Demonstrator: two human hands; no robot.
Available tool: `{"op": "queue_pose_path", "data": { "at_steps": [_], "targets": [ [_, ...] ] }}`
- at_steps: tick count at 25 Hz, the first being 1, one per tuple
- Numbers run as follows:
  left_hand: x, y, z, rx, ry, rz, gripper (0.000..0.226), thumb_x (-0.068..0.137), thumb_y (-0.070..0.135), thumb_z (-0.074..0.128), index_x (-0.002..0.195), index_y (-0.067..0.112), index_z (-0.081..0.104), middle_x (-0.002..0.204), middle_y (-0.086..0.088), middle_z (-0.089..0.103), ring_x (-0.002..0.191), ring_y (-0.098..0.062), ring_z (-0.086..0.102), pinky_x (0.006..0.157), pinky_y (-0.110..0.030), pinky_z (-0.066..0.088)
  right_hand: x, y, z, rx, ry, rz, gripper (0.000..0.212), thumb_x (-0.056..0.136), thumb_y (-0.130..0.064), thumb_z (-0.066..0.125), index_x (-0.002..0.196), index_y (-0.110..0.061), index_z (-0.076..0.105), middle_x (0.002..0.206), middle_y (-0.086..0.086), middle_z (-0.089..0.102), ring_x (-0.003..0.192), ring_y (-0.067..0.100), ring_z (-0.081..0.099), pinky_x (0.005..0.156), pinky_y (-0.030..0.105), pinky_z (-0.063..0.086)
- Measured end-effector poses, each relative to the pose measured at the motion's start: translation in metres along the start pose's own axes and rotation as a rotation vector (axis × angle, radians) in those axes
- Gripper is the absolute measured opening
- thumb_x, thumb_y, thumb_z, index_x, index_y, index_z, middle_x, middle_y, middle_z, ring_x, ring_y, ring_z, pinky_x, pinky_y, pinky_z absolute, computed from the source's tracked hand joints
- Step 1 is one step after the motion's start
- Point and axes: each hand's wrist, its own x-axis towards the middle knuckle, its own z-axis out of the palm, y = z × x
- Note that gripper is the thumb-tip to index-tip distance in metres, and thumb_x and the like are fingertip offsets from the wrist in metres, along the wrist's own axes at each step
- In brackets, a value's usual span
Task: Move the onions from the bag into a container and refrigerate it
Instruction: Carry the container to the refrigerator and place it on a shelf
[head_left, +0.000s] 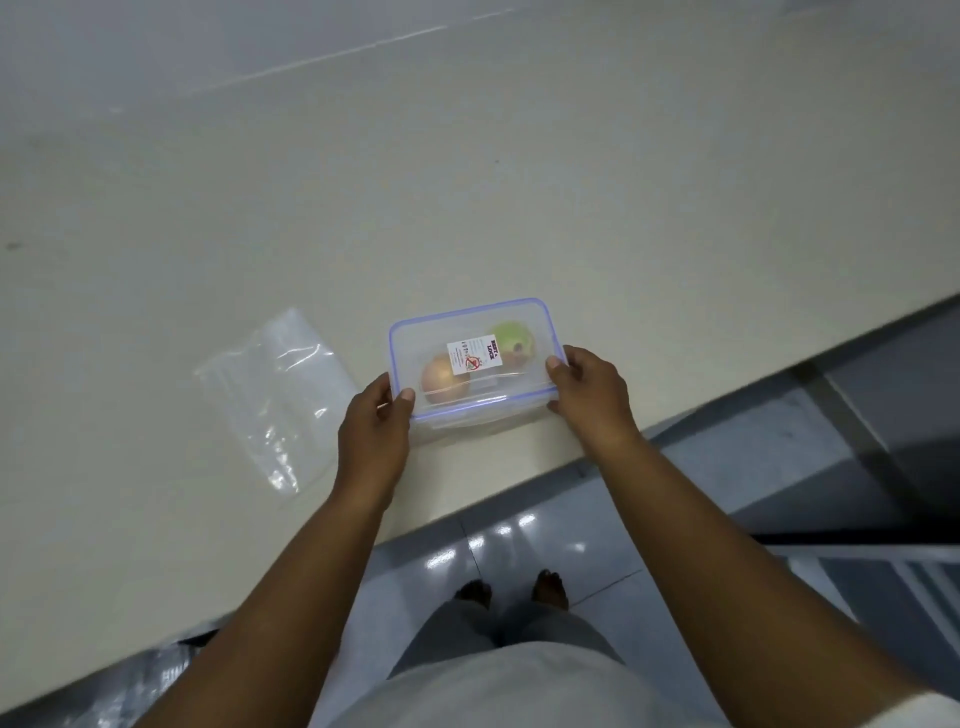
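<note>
The container (475, 364) is a clear rectangular plastic box with a blue-edged lid fitted on top and a white printed label at the lid's centre. It sits upright near the front edge of the pale counter. Two onions lie inside, seen through the lid: a brownish onion (441, 385) at the near left and a pale green onion (511, 340) at the far right. The bag (278, 397), clear plastic, lies flat and empty on the counter just left of the container.

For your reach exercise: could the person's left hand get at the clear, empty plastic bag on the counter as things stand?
Probably yes: the clear plastic bag lies flat just beside the left hand, nothing between them, though that hand would first have to let go of the lidded container.
</note>
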Motion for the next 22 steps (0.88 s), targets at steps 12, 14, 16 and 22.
{"op": "queue_pose_path", "data": {
  "at_steps": [12,14,16,22],
  "targets": [
    [-0.059,0.001,0.141,0.193,-0.816,0.239,0.039,0.082,0.029,0.056,0.115,0.049,0.060,0.118,0.008,0.066,0.112,-0.015,0.062,0.094,-0.043,0.053,-0.158,0.131,-0.112,0.278,0.594,0.321,0.015,0.094,-0.033,0.051,0.096,-0.043,0.062,0.095,-0.006,0.070,0.092,0.016,0.067,0.089,0.047,0.056],
    [-0.081,0.007,0.176,0.216,-0.975,0.331,0.039,0.084,0.021,0.056,0.115,0.043,0.062,0.110,0.012,0.071,0.105,-0.005,0.065,0.090,-0.030,0.054,-0.184,0.158,-0.130,0.311,0.690,0.381,0.015,0.094,-0.032,0.051,0.100,-0.041,0.062,0.095,-0.004,0.071,0.090,0.016,0.068,0.088,0.047,0.057],
    [-0.100,0.008,0.209,0.250,-1.071,0.354,0.038,0.087,0.012,0.057,0.120,0.030,0.063,0.114,0.006,0.071,0.107,-0.007,0.065,0.095,-0.032,0.052,-0.205,0.181,-0.145,0.333,0.770,0.425,0.014,0.094,-0.032,0.052,0.101,-0.038,0.063,0.095,0.001,0.072,0.088,0.018,0.069,0.087,0.049,0.057],
    [-0.167,-0.015,0.314,0.425,-1.250,0.316,0.039,0.091,0.018,0.060,0.129,0.027,0.057,0.131,-0.006,0.058,0.118,-0.020,0.057,0.102,-0.046,0.048,-0.265,0.258,-0.196,0.401,0.994,0.569,0.015,0.094,-0.035,0.054,0.104,-0.039,0.064,0.091,-0.002,0.071,0.085,0.018,0.069,0.087,0.048,0.057]
  ]
}}
